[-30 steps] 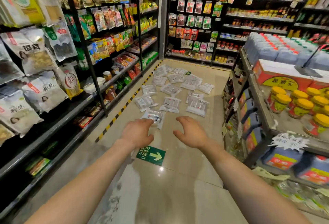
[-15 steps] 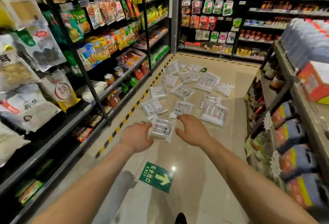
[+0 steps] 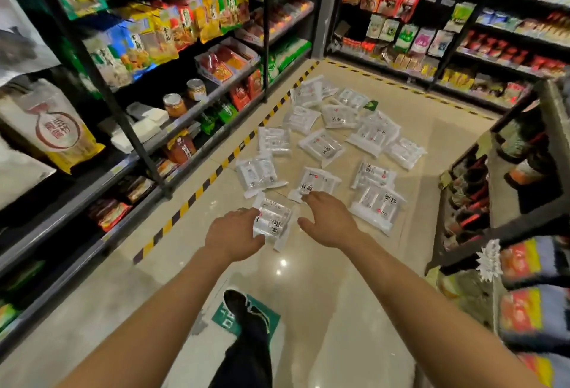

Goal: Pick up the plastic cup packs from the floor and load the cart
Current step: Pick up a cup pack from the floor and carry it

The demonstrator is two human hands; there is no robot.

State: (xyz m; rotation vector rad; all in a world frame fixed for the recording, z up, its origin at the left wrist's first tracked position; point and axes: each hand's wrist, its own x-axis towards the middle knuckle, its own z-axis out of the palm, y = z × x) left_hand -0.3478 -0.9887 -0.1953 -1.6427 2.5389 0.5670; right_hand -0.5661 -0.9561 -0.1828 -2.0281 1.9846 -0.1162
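The nearest cup pack (image 3: 273, 221) lies flat on the floor, just right of the striped tape (image 3: 216, 175) and close to its near end. The other packs (image 3: 320, 145) are scattered farther along that tape, none lifted yet. A second ago both hands hung short of the pack. Now the left hand (image 3: 233, 238) has reached its left edge with fingers loosely extended, though I cannot tell whether they touch. The right hand (image 3: 330, 222) hovers just beside the pack's far corner, fingers spread, thumb apart. A foot (image 3: 236, 301) has stepped in below the tape's end — so the first pickup looks imminent.
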